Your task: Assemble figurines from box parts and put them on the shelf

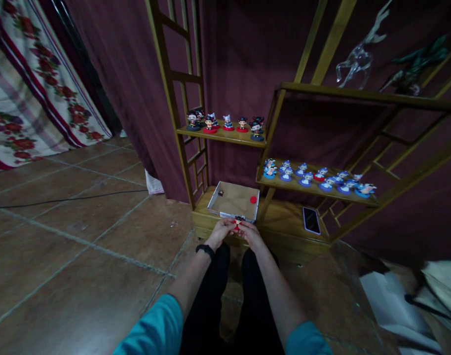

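Observation:
Between my two hands is a small figurine (238, 223) with a black headpiece and a red body. My left hand (221, 230) grips it from the left, fingers closed round its side. From the right, the fingers of my right hand (250, 232) close on the same figurine. Just beyond my hands stands a shallow cardboard box (235, 195). A round red base (253, 199) lies at its right side, and a small dark piece (220, 193) lies at its left.
Figurines (227, 123) stand on the upper left shelf (225, 137). More, mostly blue and white, line the lower right shelf (314, 185). A phone (311, 220) lies on the wooden base. A clear deer-like ornament (357, 61) stands high right. White packaging (395, 301) lies on the floor.

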### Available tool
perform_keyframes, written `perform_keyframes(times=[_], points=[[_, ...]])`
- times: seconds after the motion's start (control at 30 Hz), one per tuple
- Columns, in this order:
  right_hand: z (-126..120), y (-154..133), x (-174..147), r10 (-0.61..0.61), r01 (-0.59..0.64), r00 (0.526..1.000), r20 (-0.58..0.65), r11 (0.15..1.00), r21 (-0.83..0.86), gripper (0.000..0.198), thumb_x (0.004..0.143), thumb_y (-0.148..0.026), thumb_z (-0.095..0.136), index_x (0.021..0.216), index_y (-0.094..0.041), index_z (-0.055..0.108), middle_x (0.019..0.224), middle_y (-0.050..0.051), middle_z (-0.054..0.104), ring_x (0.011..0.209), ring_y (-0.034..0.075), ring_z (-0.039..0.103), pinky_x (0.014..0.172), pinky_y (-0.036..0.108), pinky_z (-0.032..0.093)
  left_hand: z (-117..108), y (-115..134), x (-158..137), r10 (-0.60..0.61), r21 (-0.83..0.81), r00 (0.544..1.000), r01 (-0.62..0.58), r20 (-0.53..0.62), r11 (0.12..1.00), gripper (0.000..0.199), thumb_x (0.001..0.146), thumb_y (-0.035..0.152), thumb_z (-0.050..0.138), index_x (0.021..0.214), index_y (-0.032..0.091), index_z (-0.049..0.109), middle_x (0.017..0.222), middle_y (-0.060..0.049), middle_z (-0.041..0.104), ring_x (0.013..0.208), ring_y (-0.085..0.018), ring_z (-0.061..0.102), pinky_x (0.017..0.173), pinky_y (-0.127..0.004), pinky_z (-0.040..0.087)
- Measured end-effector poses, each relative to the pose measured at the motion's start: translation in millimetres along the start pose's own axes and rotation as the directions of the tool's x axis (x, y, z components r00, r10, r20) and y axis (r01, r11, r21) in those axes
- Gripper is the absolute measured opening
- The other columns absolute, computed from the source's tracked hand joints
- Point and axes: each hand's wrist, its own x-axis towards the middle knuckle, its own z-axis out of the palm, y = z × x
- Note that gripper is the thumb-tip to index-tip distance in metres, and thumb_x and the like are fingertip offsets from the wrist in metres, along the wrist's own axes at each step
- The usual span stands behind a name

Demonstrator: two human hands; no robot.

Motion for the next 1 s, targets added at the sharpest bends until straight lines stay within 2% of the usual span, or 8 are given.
perform_keyframes(times=[0.2, 0.37, 0.53, 0.67, 0.8, 0.9, 1.0], points=[[-4.7, 7.0, 4.9, -0.019, 0.019, 1.0, 0.023, 0.999, -0.035, 0.028, 0.061, -0.029, 0.068, 0.085, -0.017, 0.063, 0.069, 0.002, 0.066, 0.058, 0.01, 0.059, 0.053, 0.02, 0.043, 2.5, 0.1, -2.7, 0.049, 0.063, 0.998, -0.047, -0.042, 0.997, 0.023, 0.062, 0.016, 0.067, 0.08, 0.011, 0.054, 0.056, 0.001, 0.059, 0.047, -0.008, 0.056, 0.046, -0.017, 0.04], [-5.5, 11.8, 9.1, -0.059, 0.059, 0.998, 0.012, 0.997, -0.05, 0.031, 0.056, -0.029, 0.071, 0.084, -0.019, 0.062, 0.073, -0.001, 0.067, 0.058, 0.01, 0.06, 0.053, 0.019, 0.043, 3.5, -2.6, -1.4, 0.114, 0.069, 0.992, -0.11, -0.06, 0.992, 0.025, 0.059, 0.019, 0.069, 0.075, 0.012, 0.052, 0.051, 0.003, 0.056, 0.045, -0.008, 0.055, 0.047, -0.019, 0.041], [-3.7, 11.6, 8.8, -0.057, 0.058, 0.998, 0.021, 0.998, -0.033, 0.029, 0.055, -0.029, 0.071, 0.079, -0.018, 0.062, 0.067, -0.002, 0.065, 0.055, 0.009, 0.058, 0.051, 0.019, 0.042, 2.4, -8.6, 3.0, 0.143, 0.107, 0.987, -0.135, -0.079, 0.985, 0.025, 0.058, 0.018, 0.069, 0.074, 0.013, 0.05, 0.051, 0.005, 0.055, 0.044, -0.009, 0.054, 0.048, -0.02, 0.041], [-1.4, 9.7, 6.9, -0.02, 0.02, 0.998, -0.053, 1.0, -0.002, 0.026, 0.055, -0.028, 0.071, 0.077, -0.017, 0.062, 0.059, -0.002, 0.062, 0.05, 0.008, 0.055, 0.05, 0.02, 0.042, 2.6, -11.8, 5.5, 0.159, 0.216, 0.985, -0.139, -0.074, 0.966, 0.021, 0.064, 0.021, 0.064, 0.08, 0.012, 0.054, 0.053, 0.004, 0.055, 0.045, -0.008, 0.053, 0.049, -0.019, 0.042], [-2.9, 10.7, 7.0, -0.023, 0.023, 0.994, -0.111, 1.0, 0.002, 0.024, 0.056, -0.028, 0.07, 0.078, -0.019, 0.061, 0.06, -0.003, 0.062, 0.051, 0.008, 0.055, 0.052, 0.021, 0.044, 5.5, -10.1, 3.1, 0.261, 0.394, 0.965, -0.225, -0.038, 0.891, 0.026, 0.066, 0.018, 0.061, 0.091, 0.013, 0.057, 0.065, 0.001, 0.061, 0.056, -0.009, 0.056, 0.059, -0.022, 0.045], [-6.6, 12.7, 8.5, -0.054, 0.051, 0.993, -0.107, 0.998, -0.029, 0.027, 0.056, -0.028, 0.069, 0.081, -0.021, 0.061, 0.073, -0.002, 0.065, 0.06, 0.01, 0.058, 0.058, 0.023, 0.045, 8.3, -5.2, -2.7, 0.329, 0.539, 0.944, -0.277, -0.001, 0.796, 0.036, 0.064, 0.013, 0.061, 0.099, 0.015, 0.057, 0.076, -0.001, 0.063, 0.07, -0.012, 0.058, 0.07, -0.024, 0.046], [-10.2, 15.0, 10.5, -0.078, 0.075, 0.992, -0.103, 0.997, -0.033, 0.038, 0.055, -0.028, 0.069, 0.092, -0.023, 0.06, 0.085, -0.001, 0.066, 0.067, 0.012, 0.06, 0.062, 0.025, 0.046, 11.6, 0.9, -10.3, 0.359, 0.654, 0.933, -0.291, 0.032, 0.699, 0.039, 0.065, 0.01, 0.057, 0.103, 0.018, 0.055, 0.084, -0.002, 0.063, 0.079, -0.014, 0.058, 0.076, -0.027, 0.045]])
